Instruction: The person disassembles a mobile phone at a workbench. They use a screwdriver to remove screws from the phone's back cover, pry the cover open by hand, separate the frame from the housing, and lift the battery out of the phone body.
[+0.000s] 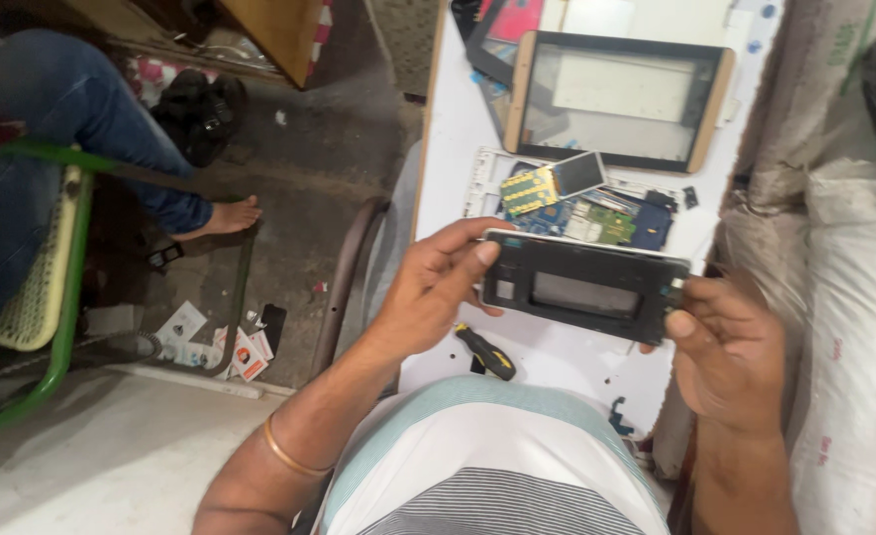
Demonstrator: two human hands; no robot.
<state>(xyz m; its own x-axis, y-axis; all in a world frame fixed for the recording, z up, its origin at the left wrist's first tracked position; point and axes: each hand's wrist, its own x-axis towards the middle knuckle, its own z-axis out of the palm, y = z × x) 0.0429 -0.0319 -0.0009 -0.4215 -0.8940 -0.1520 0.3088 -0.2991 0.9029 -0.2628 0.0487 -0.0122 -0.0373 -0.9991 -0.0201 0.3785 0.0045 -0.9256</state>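
White table [557, 362] below; black phone frame [584, 285] gripped between left hand [428, 292] and right hand [730, 352], circuit boards [586, 208] just beyond.

Single head-worn view, looking steeply down.
The camera sits above the wearer's chest (striped shirt fills the lower edge), facing the white tabletop [557, 362] at close range; the floor [111, 456] shows at left, a sack [854, 327] at right.
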